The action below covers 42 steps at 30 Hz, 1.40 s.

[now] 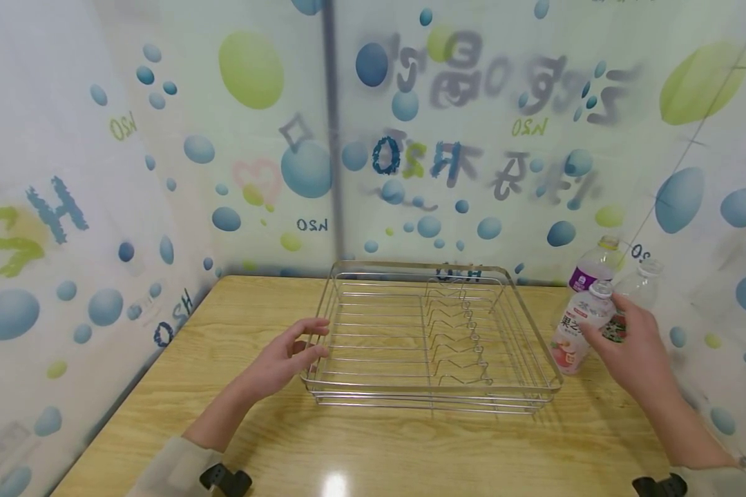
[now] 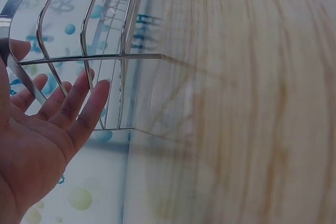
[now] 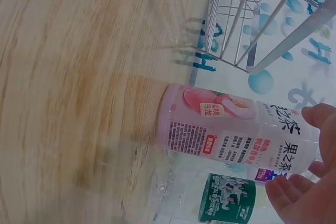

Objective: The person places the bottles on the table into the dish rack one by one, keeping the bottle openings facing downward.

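A wire dish rack point(image 1: 373, 393) with a shiny metal rim stands on the wooden table point(image 1: 273, 455). At its left side is my left hand point(image 1: 286, 359), fingers spread and lightly bent, fingertips right at the side wires point(image 2: 84, 51). My right hand point(image 1: 637, 345) has its thumb and fingers on either side of the upper part of a pink peach drink bottle point(image 3: 210, 124). This bottle stands beside the rack's right end. Behind it are a clear bottle with a purple label point(image 1: 583, 279) and a clear bottle with a green label point(image 3: 228, 198).
A curtain point(image 1: 261, 138) printed with blue and green dots hangs close behind the table and along both sides. Inside the rack, a row of bent wire dividers point(image 1: 466, 331) runs front to back, right of the middle. Each wrist carries a black strapped device point(image 1: 225, 478).
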### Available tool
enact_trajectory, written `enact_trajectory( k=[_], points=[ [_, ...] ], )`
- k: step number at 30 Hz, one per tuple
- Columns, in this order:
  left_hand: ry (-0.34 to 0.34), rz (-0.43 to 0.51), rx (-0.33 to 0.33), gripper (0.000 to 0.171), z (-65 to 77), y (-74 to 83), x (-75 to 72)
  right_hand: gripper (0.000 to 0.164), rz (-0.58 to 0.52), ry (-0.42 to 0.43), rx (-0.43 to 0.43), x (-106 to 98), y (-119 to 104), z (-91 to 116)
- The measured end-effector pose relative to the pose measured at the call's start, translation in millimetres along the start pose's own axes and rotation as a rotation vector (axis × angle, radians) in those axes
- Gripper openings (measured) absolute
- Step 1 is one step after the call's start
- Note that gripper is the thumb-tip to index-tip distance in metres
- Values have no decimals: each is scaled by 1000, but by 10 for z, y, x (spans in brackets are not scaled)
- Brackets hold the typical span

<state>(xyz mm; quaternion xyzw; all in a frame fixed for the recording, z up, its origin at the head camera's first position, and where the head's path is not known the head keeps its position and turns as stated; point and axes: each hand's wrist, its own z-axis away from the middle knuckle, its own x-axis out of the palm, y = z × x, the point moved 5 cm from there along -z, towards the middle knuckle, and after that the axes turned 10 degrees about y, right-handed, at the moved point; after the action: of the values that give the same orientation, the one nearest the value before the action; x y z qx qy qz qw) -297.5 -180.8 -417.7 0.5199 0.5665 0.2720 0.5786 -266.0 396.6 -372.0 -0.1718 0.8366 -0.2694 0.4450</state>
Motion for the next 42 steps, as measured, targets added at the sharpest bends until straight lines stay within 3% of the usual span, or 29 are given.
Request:
enact_trajectory(
  k=[8,13,19,26,35,39,42],
  points=[
    [-6,24,20,54,2,6,6,83,-34,9,1,88,-6,-31],
    [-12,30,30,54,-5,-1,11,88,-61,9,18,113,-5,-21],
    [-16,31,33,54,-11,-2,11,91,-78,12,-27,126,-28,-4],
    [-13,29,32,54,-7,-6,13,102,-53,-89,8,200,22,31],
    [-11,38,28,52,1,-1,20,98,-29,-232,75,288,137,79],
    [-8,49,27,50,0,-5,20,97,-44,-246,73,303,146,93],
    [-4,57,27,50,0,-10,18,93,-72,-211,46,298,127,107]
  ],
)
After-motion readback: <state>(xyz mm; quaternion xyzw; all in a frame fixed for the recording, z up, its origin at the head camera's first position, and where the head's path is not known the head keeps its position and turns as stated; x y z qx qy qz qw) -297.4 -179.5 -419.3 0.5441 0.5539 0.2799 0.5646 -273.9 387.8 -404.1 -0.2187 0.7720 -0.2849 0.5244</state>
